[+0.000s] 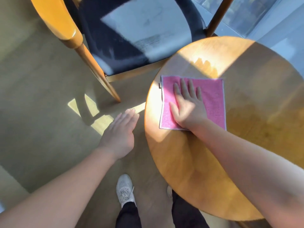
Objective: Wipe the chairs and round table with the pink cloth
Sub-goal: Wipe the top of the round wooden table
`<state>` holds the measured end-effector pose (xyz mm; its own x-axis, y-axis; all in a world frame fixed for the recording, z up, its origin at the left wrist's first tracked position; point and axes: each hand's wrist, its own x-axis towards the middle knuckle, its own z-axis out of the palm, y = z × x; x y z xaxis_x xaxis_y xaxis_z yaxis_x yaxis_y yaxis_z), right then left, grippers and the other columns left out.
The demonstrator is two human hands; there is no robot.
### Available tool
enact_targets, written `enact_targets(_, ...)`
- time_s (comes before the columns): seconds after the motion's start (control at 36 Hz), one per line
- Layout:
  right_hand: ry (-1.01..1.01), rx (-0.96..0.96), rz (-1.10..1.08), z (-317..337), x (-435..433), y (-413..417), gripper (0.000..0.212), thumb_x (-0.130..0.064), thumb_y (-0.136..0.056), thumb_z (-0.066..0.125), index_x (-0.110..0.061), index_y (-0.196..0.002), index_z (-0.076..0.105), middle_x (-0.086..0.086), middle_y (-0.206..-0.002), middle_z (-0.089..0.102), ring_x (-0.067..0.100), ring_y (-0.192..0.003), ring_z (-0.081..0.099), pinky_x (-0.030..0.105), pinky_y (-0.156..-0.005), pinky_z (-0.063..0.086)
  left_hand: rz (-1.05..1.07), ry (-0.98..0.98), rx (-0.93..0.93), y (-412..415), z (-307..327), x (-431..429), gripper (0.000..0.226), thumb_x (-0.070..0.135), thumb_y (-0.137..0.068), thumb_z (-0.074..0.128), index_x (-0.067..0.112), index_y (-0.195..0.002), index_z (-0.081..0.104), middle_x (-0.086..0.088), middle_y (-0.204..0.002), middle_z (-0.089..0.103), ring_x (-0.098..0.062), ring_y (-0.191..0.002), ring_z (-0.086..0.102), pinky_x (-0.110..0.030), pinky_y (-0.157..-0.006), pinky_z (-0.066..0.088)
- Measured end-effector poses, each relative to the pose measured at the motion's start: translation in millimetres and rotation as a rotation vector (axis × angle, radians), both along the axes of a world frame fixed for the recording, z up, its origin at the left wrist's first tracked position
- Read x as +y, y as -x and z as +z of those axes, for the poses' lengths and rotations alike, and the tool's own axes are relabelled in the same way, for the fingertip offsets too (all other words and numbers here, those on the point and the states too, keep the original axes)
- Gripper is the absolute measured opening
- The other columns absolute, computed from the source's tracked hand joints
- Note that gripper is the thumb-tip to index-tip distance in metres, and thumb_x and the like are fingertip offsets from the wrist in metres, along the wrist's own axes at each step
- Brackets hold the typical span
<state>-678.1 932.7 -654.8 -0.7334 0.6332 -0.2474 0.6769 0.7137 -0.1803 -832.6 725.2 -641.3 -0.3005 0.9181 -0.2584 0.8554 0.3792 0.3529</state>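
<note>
Forearms (pixel 246 155) outstretched, the right hand (pixel 187 106) presses the pink cloth (pixel 212 99) flat-fingered onto the round table (pixel 246 76), left hand (pixel 120 134) blurred but seemingly open; overlapping rim-to-rim passes suit.

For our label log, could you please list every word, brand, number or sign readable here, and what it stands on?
No text can be read.
The small dark tab on the left edge of the pink square cloth on the round wooden table is too small to read.
The white lace-up shoe shows no legible brand.
</note>
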Motion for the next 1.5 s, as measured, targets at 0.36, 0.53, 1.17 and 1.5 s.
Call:
enact_targets(0.36,0.067,-0.045,0.2,-0.1,-146.5,-44.8,0.062,-0.047,-0.1,0.026,-0.012,-0.152,0.025,0.018,-0.151,0.038,0.041,-0.145,0.019,0.057,-0.117,0.004,0.014,0.03,0.008,14.5,3.8,-28.3,0.062,0.004,-0.087,0.035,0.016,-0.147,0.026,0.002,-0.156,0.016,-0.009,-0.144,0.008,-0.017,-0.11,-0.012)
enact_targets(0.53,0.068,-0.054,0.193,-1.5,-142.8,-40.4,0.062,-0.049,-0.101,0.019,-0.016,-0.153,0.015,0.015,-0.155,0.032,0.039,-0.147,0.014,0.056,-0.117,0.0,0.023,0.007,0.018,16.4,5.3,-20.9,0.061,0.003,-0.086,0.037,0.015,-0.146,0.029,0.001,-0.156,0.019,-0.01,-0.143,0.011,-0.012,-0.107,-0.015)
enact_targets(1.17,-0.06,0.078,0.065,-11.9,62.6,76.9,0.062,-0.049,-0.099,0.019,-0.021,-0.155,0.019,0.004,-0.163,0.013,0.029,-0.15,0.005,0.048,-0.119,-0.001,0.125,-0.076,0.002,-4.6,10.7,73.4,0.052,0.0,-0.08,0.04,0.002,-0.13,0.052,-0.013,-0.142,0.045,-0.026,-0.134,0.038,-0.037,-0.114,0.022)
enact_targets(1.5,-0.084,0.095,-0.037,-12.3,158.4,59.4,0.06,-0.048,-0.097,0.025,-0.019,-0.15,0.028,0.009,-0.162,0.016,0.034,-0.148,0.009,0.053,-0.117,0.005,0.189,-0.179,-0.003,-94.8,-7.7,162.0,0.057,0.02,-0.079,0.033,0.001,-0.129,0.052,-0.015,-0.142,0.044,-0.026,-0.134,0.038,-0.037,-0.114,0.02)
